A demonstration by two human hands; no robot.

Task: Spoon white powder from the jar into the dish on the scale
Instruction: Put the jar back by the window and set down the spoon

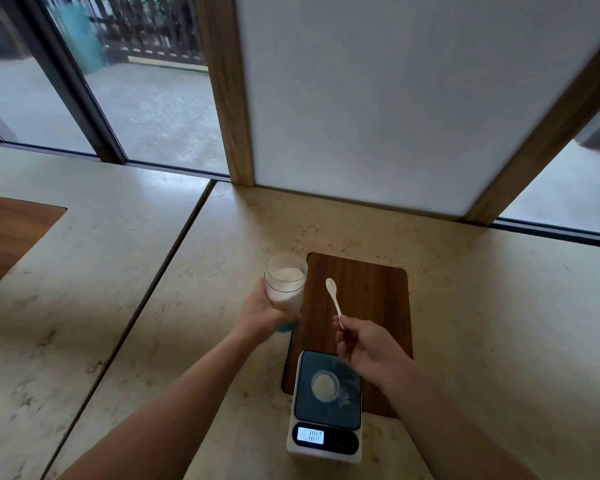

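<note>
My left hand (260, 315) grips a clear jar (285, 282) of white powder, held tilted above the table, left of the wooden board. My right hand (364, 344) pinches the handle end of a small white spoon (334, 296), whose bowl points up and away, to the right of the jar's mouth and apart from it. Below my right hand stands a digital scale (326, 407) with a dark platform and a lit display. A small round dish (325, 385) with white powder in it sits on the platform. Some powder is spilled on the platform beside the dish.
The scale rests partly on a dark wooden board (364, 306) set in the pale stone table (153, 341). A second wooden inset (7, 237) lies at far left. A wood-framed white panel (378, 98) rises behind the board, with windows on both sides.
</note>
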